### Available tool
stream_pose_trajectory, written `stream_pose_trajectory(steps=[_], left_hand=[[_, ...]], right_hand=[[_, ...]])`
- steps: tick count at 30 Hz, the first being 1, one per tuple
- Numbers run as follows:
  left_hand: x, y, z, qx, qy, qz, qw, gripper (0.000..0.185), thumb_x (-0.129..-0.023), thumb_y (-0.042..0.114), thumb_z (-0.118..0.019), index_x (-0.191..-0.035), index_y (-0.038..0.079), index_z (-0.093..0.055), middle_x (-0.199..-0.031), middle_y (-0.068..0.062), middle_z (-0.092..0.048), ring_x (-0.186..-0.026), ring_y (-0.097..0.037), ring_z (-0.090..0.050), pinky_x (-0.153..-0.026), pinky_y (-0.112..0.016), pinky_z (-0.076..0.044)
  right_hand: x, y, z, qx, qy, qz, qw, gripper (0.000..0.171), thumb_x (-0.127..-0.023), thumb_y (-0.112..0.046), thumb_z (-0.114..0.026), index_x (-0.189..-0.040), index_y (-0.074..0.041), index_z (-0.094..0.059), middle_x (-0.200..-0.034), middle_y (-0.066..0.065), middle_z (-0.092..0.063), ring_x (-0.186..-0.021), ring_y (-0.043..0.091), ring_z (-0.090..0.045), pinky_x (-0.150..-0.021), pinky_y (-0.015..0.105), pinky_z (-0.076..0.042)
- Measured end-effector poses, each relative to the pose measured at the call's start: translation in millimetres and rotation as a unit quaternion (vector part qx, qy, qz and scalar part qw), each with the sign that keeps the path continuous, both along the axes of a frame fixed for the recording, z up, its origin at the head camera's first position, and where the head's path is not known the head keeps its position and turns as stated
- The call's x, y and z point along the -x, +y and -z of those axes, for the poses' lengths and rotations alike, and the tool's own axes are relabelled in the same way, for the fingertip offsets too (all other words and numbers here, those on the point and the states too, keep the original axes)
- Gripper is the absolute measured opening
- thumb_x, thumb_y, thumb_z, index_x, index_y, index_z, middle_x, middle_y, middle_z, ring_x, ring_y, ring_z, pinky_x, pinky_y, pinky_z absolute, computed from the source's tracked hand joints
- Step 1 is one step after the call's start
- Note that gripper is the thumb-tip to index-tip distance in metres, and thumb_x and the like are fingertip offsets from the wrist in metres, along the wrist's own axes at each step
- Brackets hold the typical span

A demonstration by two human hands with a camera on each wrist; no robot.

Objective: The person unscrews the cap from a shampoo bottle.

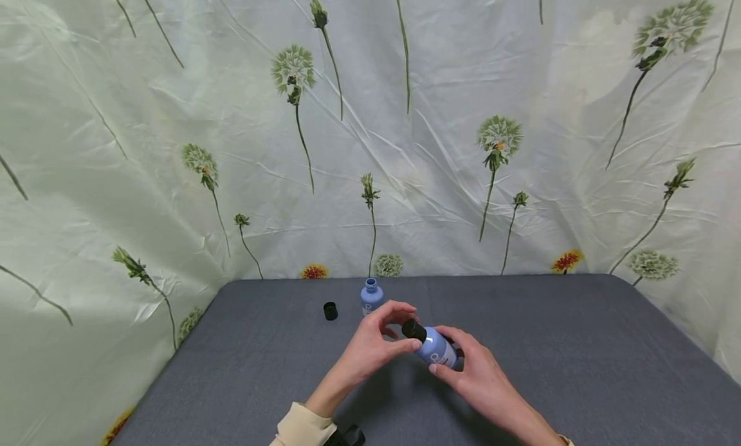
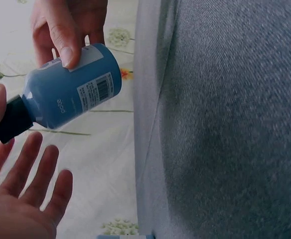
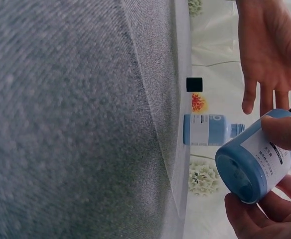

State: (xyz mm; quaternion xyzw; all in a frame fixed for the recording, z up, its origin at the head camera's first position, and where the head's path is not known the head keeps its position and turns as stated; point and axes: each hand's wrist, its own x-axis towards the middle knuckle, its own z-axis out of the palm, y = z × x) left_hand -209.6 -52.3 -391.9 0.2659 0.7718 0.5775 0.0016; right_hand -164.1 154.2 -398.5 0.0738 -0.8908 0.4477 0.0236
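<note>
My right hand (image 1: 480, 375) grips a blue bottle (image 1: 438, 349) round its body, holding it tilted above the table with its neck toward the left hand. A black cap (image 2: 14, 119) sits on that bottle's neck. My left hand (image 1: 373, 343) has its thumb and index finger at the cap, pinching it, while the other fingers stand spread out in the left wrist view. Behind the hands, a second blue bottle (image 1: 372, 295) stands upright with an uncovered neck. To its left, a loose black cap (image 1: 330, 311) rests on the table.
A dark grey cloth covers the table (image 1: 260, 369). A pale curtain (image 1: 434, 176) printed with dandelions hangs behind and at the sides. Below the left sleeve (image 1: 303, 427), a small black object (image 1: 352, 435) shows at the frame's bottom.
</note>
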Motion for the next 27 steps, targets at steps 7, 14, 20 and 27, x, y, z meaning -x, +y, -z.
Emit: stream_pose_trajectory(steps=[7,14,20,27], left_hand=[[0.9,-1.1,3.3,0.004,0.018,0.072,0.9973,0.036,-0.096,0.02,-0.066,-0.132,0.022,-0.06,-0.139,-0.002,-0.054,-0.125,-0.017,-0.051,-0.092,-0.037,-0.047],[1.8,-2.4,-1.1,0.005,0.031,0.109,0.9935,0.041,-0.096,0.008,-0.063,-0.134,0.023,-0.06,-0.145,0.007,-0.05,-0.132,-0.013,-0.045,-0.094,-0.038,-0.047],[2.8,-4.0,-1.4,0.009,0.009,0.106,0.9943,0.049,-0.094,-0.004,-0.06,-0.134,0.024,-0.061,-0.132,0.01,-0.06,-0.123,-0.013,-0.052,-0.095,-0.041,-0.045],[2.6,-3.9,-1.9,0.019,0.018,0.063,0.9977,0.038,-0.094,0.012,-0.068,-0.129,0.026,-0.064,-0.127,0.001,-0.063,-0.116,-0.012,-0.056,-0.091,-0.038,-0.047]], right_hand=[[1.6,1.2,0.6,0.008,-0.012,-0.002,1.0,0.054,-0.08,-0.017,-0.083,-0.129,-0.01,-0.06,-0.122,0.007,-0.06,-0.104,0.023,-0.057,-0.087,0.051,-0.047],[3.1,3.1,-1.2,0.022,-0.016,-0.001,1.0,0.054,-0.081,-0.019,-0.082,-0.129,-0.012,-0.06,-0.123,0.007,-0.06,-0.105,0.023,-0.057,-0.086,0.049,-0.049],[2.6,3.3,-1.7,0.018,-0.026,0.002,1.0,0.054,-0.081,-0.019,-0.082,-0.129,-0.012,-0.06,-0.122,0.007,-0.06,-0.106,0.023,-0.057,-0.086,0.05,-0.048],[2.5,2.5,-1.5,0.013,-0.024,0.005,1.0,0.055,-0.081,-0.019,-0.082,-0.13,-0.012,-0.059,-0.123,0.007,-0.06,-0.107,0.023,-0.056,-0.088,0.052,-0.047]])
